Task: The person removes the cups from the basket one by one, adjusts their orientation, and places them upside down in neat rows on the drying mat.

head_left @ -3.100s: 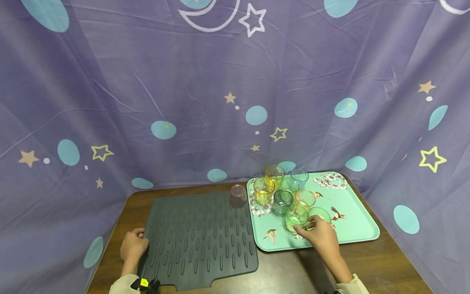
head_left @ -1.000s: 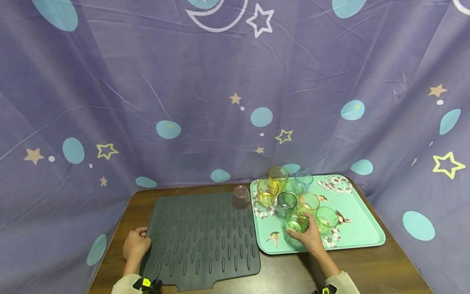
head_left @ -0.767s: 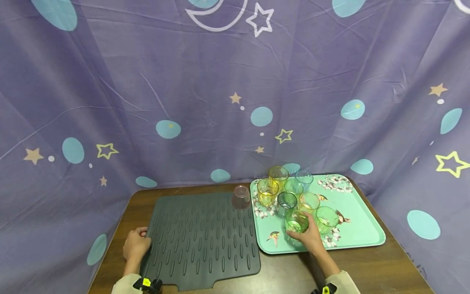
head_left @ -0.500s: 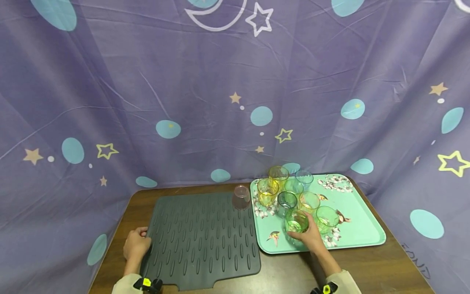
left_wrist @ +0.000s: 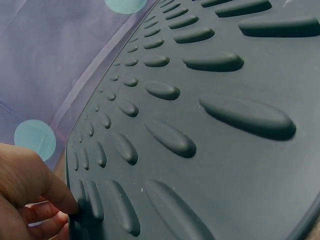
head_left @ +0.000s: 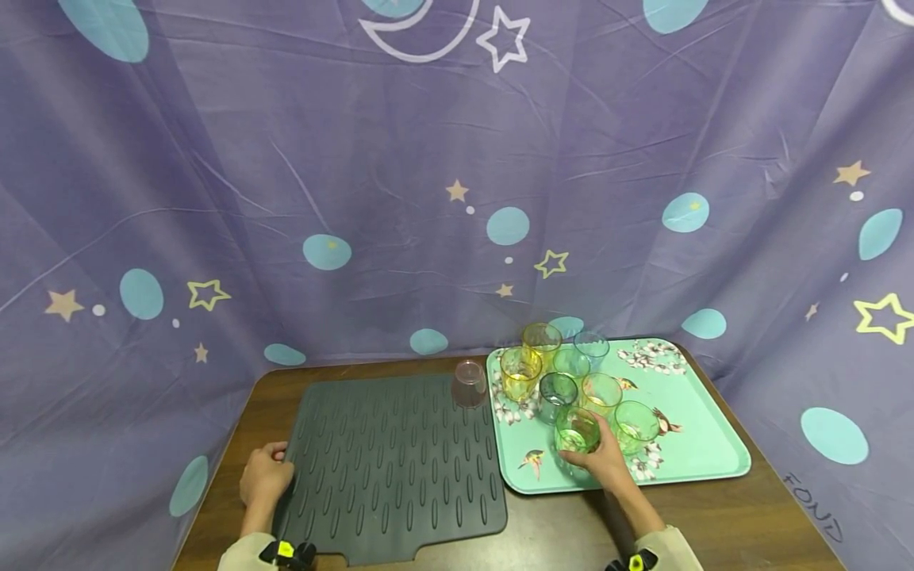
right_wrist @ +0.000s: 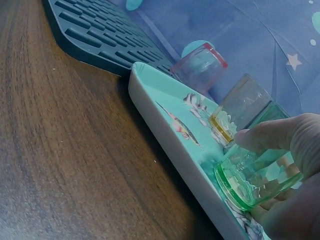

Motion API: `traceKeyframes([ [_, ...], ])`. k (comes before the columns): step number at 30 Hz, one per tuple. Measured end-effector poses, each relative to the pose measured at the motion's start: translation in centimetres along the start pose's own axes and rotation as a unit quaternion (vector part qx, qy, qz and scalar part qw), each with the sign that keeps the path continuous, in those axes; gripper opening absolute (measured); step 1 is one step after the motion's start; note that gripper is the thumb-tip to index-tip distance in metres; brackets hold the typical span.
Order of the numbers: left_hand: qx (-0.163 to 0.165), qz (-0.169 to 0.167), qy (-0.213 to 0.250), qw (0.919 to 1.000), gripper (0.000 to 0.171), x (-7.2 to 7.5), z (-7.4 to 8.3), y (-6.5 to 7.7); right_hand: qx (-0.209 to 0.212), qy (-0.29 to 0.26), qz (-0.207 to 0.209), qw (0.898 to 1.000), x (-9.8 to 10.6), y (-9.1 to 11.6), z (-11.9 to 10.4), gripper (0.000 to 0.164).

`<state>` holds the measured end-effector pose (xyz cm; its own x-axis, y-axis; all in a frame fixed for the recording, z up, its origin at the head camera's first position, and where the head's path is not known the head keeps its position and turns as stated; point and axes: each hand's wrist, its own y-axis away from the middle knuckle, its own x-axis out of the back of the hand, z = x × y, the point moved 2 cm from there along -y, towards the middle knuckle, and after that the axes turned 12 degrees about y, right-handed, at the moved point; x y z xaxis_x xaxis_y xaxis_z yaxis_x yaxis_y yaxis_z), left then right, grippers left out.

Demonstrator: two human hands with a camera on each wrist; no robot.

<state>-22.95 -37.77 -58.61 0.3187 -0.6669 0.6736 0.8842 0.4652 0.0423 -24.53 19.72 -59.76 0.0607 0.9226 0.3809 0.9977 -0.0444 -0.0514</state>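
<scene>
My right hand (head_left: 605,456) grips a clear green glass (head_left: 575,432), thumb on one side and fingers round the other, in the head view. In the right wrist view the thumb lies along this upright glass, whose bright green base is low over the mint tray (right_wrist: 167,125). A second green glass (head_left: 638,428) stands just right of the hand, and a dark grey-green glass (head_left: 553,404) is behind it. On the left, my left hand (head_left: 266,476) pinches the edge of the dark ribbed drying mat (head_left: 393,460); the left wrist view shows its curled fingers (left_wrist: 42,215) at that edge.
A pink glass (head_left: 469,386) stands upside down at the mat's back right corner. Yellow glasses (head_left: 520,377), a blue glass (head_left: 593,349) and other tinted glasses crowd the tray's left half. A patterned purple curtain (head_left: 400,301) hangs behind the wooden table (head_left: 543,531).
Compared with three seconds ago, my right hand has shifted left from the right-hand green glass and taken hold of the front one. Through the last second both hands hold still.
</scene>
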Motion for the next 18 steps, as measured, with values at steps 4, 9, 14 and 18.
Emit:
traceKeyframes([
  [4,0.001,0.002,-0.001,1.0,0.048,-0.11,-0.2,-0.09,-0.006,0.0,-0.004,1.0,0.04,-0.01,-0.01,0.085],
  [9,0.004,0.001,0.001,1.0,0.048,-0.19,-0.24,-0.09,-0.015,0.003,-0.006,1.0,0.2,0.11,-0.18,0.086],
  [14,0.005,-0.002,0.001,1.0,0.049,-0.18,-0.15,-0.04,-0.024,0.025,-0.002,0.999,0.35,0.3,-0.48,0.083],
  [18,0.005,-0.004,0.003,1.0,0.05,-0.2,-0.17,-0.04,-0.017,0.023,0.002,1.0,0.42,0.53,-0.79,0.081],
])
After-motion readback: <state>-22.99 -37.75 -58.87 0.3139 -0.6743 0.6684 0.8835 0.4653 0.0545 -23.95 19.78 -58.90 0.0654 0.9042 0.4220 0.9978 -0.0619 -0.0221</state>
